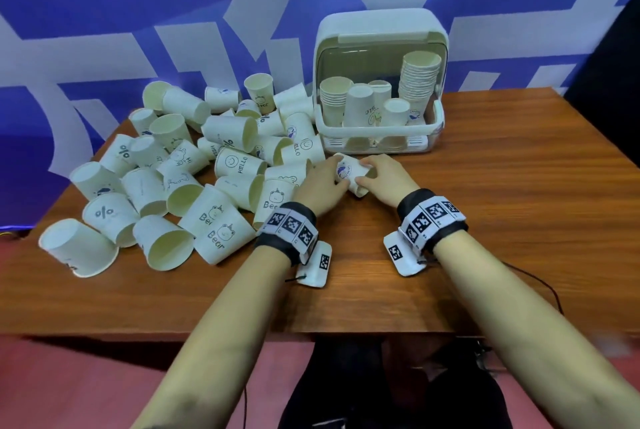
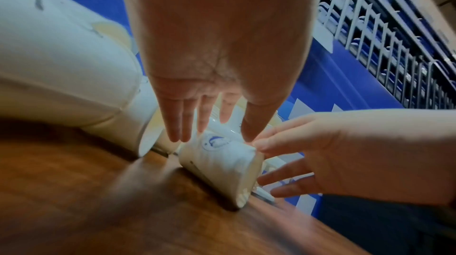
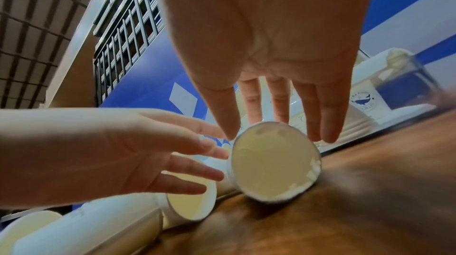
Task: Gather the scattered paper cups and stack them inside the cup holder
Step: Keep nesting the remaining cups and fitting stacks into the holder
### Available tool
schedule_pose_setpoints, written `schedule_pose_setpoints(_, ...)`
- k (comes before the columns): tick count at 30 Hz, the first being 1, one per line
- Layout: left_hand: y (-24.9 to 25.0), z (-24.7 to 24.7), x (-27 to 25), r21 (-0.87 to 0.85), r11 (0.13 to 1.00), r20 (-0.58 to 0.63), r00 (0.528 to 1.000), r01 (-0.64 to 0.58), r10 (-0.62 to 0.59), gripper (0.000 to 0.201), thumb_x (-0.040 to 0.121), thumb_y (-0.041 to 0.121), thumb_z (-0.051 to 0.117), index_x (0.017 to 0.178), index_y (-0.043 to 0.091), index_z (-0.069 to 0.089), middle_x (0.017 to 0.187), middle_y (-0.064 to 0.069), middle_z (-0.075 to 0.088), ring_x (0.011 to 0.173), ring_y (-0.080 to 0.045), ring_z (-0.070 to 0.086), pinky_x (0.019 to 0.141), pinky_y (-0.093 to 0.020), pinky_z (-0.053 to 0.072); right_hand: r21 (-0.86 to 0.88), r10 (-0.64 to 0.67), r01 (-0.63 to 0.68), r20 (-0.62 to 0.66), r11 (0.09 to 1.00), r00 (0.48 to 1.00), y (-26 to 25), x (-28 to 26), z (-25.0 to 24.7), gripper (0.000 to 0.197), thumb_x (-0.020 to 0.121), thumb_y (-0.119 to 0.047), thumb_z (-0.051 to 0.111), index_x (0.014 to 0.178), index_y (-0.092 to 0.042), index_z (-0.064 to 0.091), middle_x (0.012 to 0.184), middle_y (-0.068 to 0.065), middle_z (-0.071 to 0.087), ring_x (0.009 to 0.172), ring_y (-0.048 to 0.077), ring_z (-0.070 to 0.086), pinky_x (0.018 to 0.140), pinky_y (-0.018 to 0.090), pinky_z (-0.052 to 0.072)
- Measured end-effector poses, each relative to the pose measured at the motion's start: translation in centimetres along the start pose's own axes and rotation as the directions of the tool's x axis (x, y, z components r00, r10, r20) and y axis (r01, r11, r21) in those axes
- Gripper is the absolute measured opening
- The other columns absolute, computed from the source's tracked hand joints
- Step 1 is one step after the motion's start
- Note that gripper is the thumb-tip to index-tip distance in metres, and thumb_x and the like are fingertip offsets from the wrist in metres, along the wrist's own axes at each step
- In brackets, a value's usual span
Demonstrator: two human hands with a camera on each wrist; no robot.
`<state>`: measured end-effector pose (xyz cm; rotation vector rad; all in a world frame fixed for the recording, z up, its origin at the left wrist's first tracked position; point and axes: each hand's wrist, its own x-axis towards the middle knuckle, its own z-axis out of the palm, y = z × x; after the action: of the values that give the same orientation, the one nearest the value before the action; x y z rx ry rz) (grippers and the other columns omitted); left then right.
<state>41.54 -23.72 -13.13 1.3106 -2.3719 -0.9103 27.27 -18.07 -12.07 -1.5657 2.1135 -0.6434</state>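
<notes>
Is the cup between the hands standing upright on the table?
No, the whale-logo cup lies on its side on the table.

Left hand (image 2: pixel 222 64) fingertips on a tipped paper cup (image 2: pixel 219 163) mid-frame, right hand (image 2: pixel 333 154) reaching in from the right edge.

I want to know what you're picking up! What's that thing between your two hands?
A paper cup with a blue whale logo lies on its side on the table, between the left hand and right hand; the head view shows it.
</notes>
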Motion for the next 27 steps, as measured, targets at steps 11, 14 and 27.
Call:
schedule_pose_setpoints(11, 1.0, 1.0, -0.9, -0.069, 0.997, 0.051, 0.998, -0.041, 0.045, 0.072, 0.084, 0.017, 0.068, 0.145, 0.005, 0.031, 0.142, -0.011, 0.043, 0.130, -0.023, 0.041, 0.101, -0.026, 0.030, 0.074, 0.018, -0.022, 0.050, 0.997, 0.999, 1.2, -3.0, -0.9, 0.045, 0.089, -0.020, 0.060, 0.133, -0.015, 0.050, 0.118, 0.008, 0.058, 0.108, 0.022, 0.054, 0.086, 0.025, 0.039)
schedule_pose_setpoints(14, 0.8, 1.6, -1.5, -0.066, 0.998, 0.085, 0.996, -0.021, 0.027, 0.074, 0.085, 0.018, 0.066, 0.148, 0.010, 0.028, 0.148, -0.012, 0.039, 0.133, -0.025, 0.040, 0.108, -0.033, 0.031, 0.090, 0.013, -0.019, 0.062, 0.996, 0.998, 1.8, -3.7, -1.0, 0.047, 0.090, -0.019, 0.058, 0.136, -0.020, 0.047, 0.121, 0.007, 0.056, 0.111, 0.022, 0.052, 0.088, 0.026, 0.037)
schedule_pose_setpoints(27, 5.4, -0.2, -0.5, -0.233, 0.922, -0.050, 0.950, -0.310, 0.307, 0.053, 0.085, 0.014, 0.068, 0.134, 0.015, 0.049, 0.130, -0.002, 0.057, 0.111, -0.011, 0.055, 0.087, -0.011, 0.041, 0.212, -0.120, 0.165, -0.209, 0.963, 0.971, 2.1, -3.8, -6.0, 0.044, 0.092, 0.000, 0.043, 0.131, -0.014, 0.055, 0.132, 0.005, 0.057, 0.125, 0.017, 0.048, 0.096, 0.017, 0.032)
